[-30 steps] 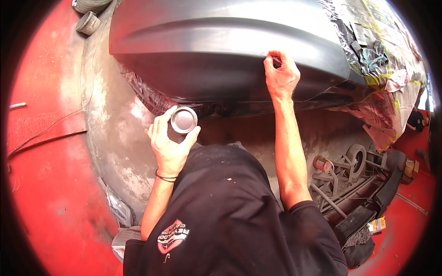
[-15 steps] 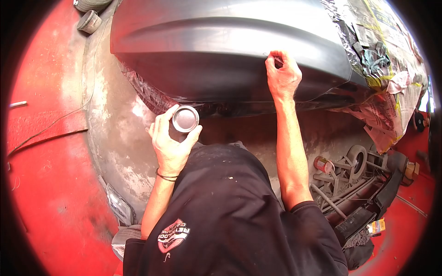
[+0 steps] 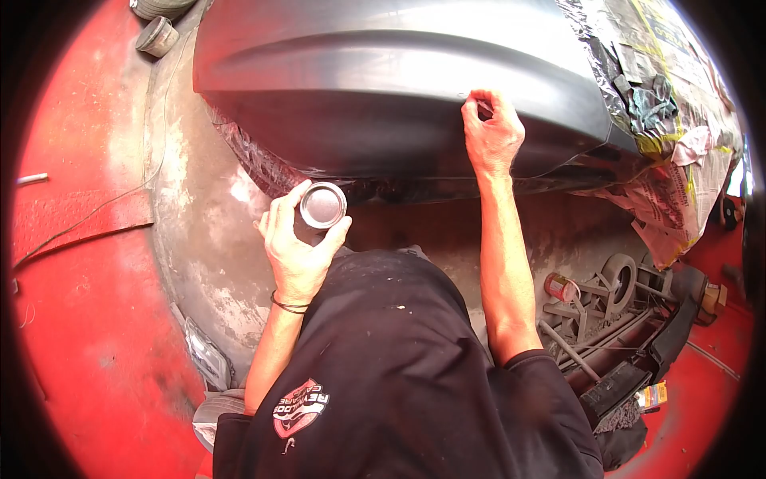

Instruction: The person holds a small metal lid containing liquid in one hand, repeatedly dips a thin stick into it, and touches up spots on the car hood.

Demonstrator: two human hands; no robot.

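Left hand (image 3: 297,249): grasped tin (image 3: 323,205). Right hand (image 3: 492,137): pinched over panel (image 3: 359,120), contents indiscernible. Right of pinch were cloth (image 3: 653,104) and, lower, tub (image 3: 561,287).

Vehicle panel (image 3: 343,128) before person (image 3: 399,343). Left: round tin (image 3: 323,205) in left hand (image 3: 295,259). Right: right hand (image 3: 495,140) at panel's right half; newspaper covering (image 3: 692,195) beyond, cloth (image 3: 691,147) on it. Far left: bucket (image 3: 156,37).

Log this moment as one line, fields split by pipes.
left hand: holding round tin | right hand: thumb and finger pinched over grey car panel | panel contact: unclear
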